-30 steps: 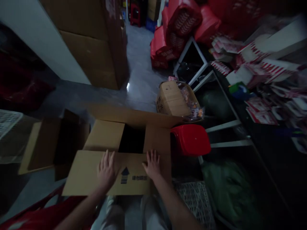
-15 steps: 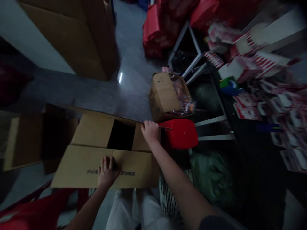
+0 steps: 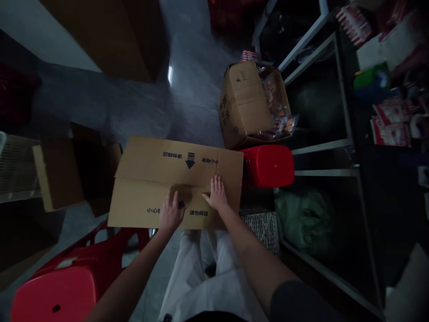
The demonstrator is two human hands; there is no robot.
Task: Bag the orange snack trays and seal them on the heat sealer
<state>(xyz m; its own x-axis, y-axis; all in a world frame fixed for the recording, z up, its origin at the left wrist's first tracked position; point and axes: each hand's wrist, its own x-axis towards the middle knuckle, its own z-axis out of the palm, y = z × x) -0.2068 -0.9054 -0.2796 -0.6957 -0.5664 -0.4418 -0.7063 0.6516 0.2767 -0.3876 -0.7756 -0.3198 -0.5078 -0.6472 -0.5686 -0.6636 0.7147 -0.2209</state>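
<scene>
A large cardboard box (image 3: 147, 194) stands in front of my legs, its two long top flaps folded down and meeting along a seam. Dark printed characters and an arrow mark the flaps. My left hand (image 3: 172, 212) rests on the near flap by the seam, fingers apart, holding nothing. Flat across the right part of the flaps lies my right hand (image 3: 217, 192), its fingers stretched toward the far flap and its thumb out to the side. The inside of the box is hidden.
Right of the box are a red stool (image 3: 273, 165), an opened carton (image 3: 248, 107) of wrapped items, a green bag (image 3: 304, 221) and a metal-framed table (image 3: 342, 85). Another red stool (image 3: 53, 293) stands lower left. An open box (image 3: 62, 174) and white basket (image 3: 18, 167) are at left.
The far flap has come down over the dark opening. My right hand has moved from the box's far edge onto the top of the flaps. The view has shifted.
</scene>
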